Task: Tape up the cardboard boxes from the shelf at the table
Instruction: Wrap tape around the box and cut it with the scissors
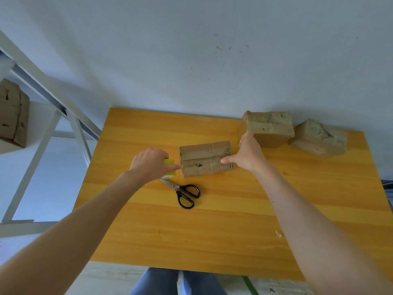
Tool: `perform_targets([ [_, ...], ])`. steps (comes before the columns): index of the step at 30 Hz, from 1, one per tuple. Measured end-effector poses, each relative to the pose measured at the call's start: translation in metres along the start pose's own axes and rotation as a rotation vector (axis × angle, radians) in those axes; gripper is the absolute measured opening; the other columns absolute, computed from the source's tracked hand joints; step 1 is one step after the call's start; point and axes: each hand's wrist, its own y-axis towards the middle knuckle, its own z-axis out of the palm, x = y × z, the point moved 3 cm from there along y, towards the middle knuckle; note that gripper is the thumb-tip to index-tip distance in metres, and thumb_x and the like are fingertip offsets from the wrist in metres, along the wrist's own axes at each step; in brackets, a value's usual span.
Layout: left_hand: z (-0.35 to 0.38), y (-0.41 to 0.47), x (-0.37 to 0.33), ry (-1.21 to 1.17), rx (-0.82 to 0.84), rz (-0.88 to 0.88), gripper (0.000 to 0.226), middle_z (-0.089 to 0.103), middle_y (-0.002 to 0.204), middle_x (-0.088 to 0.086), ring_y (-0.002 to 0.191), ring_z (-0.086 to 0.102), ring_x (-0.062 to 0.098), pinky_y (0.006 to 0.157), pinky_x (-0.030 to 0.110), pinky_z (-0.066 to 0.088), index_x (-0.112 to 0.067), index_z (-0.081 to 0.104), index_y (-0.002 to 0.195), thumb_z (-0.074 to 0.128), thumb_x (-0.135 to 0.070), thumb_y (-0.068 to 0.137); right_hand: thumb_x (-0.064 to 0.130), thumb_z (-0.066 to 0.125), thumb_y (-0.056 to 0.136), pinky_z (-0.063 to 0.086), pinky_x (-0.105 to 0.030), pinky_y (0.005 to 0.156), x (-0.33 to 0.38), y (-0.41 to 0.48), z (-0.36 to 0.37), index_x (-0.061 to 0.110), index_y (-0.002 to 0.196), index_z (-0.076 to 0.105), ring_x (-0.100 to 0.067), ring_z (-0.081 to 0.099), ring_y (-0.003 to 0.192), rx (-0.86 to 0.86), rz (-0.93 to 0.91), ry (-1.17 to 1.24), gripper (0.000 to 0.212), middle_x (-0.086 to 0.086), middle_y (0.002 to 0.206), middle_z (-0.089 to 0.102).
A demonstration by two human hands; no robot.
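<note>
Reaching across a yellow wooden table [191, 241], two bare arms work at one small cardboard box. Closest to the viewer, just below the left hand [150, 163], black-handled scissors [182, 193] lie flat, their blades pointing under that hand. The left hand curls round a yellow tape roll [169, 162], forefinger touching the left end of the small cardboard box [205, 158]. This box lies between the hands, flaps closed. The right hand [247, 154] is spread and grasps nothing; its thumb presses the box top near the right end.

Any tape strip across the seam is too faint to make out. If the thumb lifts early, the flaps may spring up and the tape may wrinkle or stick to itself. The light box could also slide as the roll is pulled.

Just beyond the right fingers stands a nearer box [269, 128], easily knocked, with a farther box [319, 137] beside it. Far off to the left, another carton [12, 113] sits on the shelf [42, 128].
</note>
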Motion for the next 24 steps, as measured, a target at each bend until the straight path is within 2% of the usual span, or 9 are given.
perform_targets([
  [2,0.002,-0.001,-0.002,-0.010,0.004,-0.004,0.056,0.043,0.056,-0.004,0.055,0.042,0.015,0.047,0.027,0.026,-0.020,0.042,0.058,0.056,-0.071,0.080,0.027,0.091,0.064,0.042,-0.031,0.081,-0.002,-0.001,0.001,0.003,0.127,0.036,-0.025,0.053,0.109,-0.009,-0.008,0.004,0.087,-0.014,0.122,0.050],
  [4,0.002,-0.002,-0.004,-0.030,0.007,-0.006,0.057,0.039,0.055,-0.005,0.052,0.037,0.013,0.046,0.027,0.023,-0.023,0.035,0.056,0.057,-0.069,0.080,0.027,0.091,0.064,0.039,-0.030,0.078,-0.003,0.000,0.000,0.005,0.121,0.039,-0.022,0.052,0.102,-0.021,-0.014,0.012,0.081,-0.012,0.117,0.051],
  [13,0.000,0.000,-0.008,-0.065,0.012,-0.034,0.060,0.038,0.054,-0.003,0.051,0.035,0.013,0.048,0.027,0.023,-0.018,0.036,0.055,0.059,-0.068,0.080,0.024,0.090,0.066,0.038,-0.030,0.079,-0.001,0.008,-0.004,0.008,0.118,0.039,-0.020,0.048,0.099,-0.020,-0.021,0.016,0.075,-0.011,0.120,0.049],
  [16,0.003,0.001,-0.009,-0.068,0.024,-0.041,0.057,0.038,0.054,-0.003,0.052,0.037,0.015,0.047,0.027,0.023,-0.019,0.042,0.055,0.059,-0.068,0.079,0.024,0.090,0.066,0.042,-0.032,0.084,-0.002,0.009,-0.002,0.006,0.124,0.038,-0.024,0.050,0.107,-0.012,0.000,0.015,0.080,-0.013,0.127,0.047],
  [18,0.005,0.001,-0.008,-0.086,0.024,-0.056,0.058,0.038,0.053,-0.001,0.052,0.039,0.018,0.047,0.027,0.023,-0.011,0.055,0.070,0.060,-0.068,0.079,0.025,0.091,0.064,0.045,-0.037,0.095,-0.004,0.011,0.000,0.003,0.134,0.034,-0.029,0.049,0.120,-0.020,0.020,0.019,0.094,-0.015,0.135,0.044],
  [20,0.005,0.002,-0.008,-0.098,0.029,-0.068,0.069,0.048,0.059,0.004,0.057,0.048,0.023,0.048,0.028,0.028,0.000,0.056,0.089,0.060,-0.068,0.078,0.027,0.092,0.062,0.044,-0.040,0.102,-0.006,0.012,0.001,0.003,0.140,0.029,-0.030,0.047,0.125,-0.031,0.044,0.036,0.103,-0.016,0.139,0.041],
  [22,0.004,0.002,-0.009,-0.101,0.038,-0.065,0.076,0.057,0.075,0.005,0.065,0.055,0.025,0.052,0.032,0.038,0.005,0.058,0.099,0.061,-0.068,0.078,0.028,0.092,0.062,0.043,-0.037,0.097,-0.010,0.012,0.001,0.005,0.137,0.031,-0.029,0.047,0.123,-0.039,0.069,0.065,0.100,-0.013,0.137,0.041],
  [24,0.004,0.004,-0.009,-0.115,0.054,-0.063,0.080,0.059,0.092,0.007,0.074,0.060,0.029,0.055,0.031,0.041,0.007,0.058,0.105,0.063,-0.068,0.077,0.026,0.091,0.065,0.041,-0.033,0.088,-0.016,0.012,0.000,0.007,0.128,0.034,-0.025,0.047,0.116,-0.019,0.111,0.128,0.086,-0.009,0.128,0.042],
])
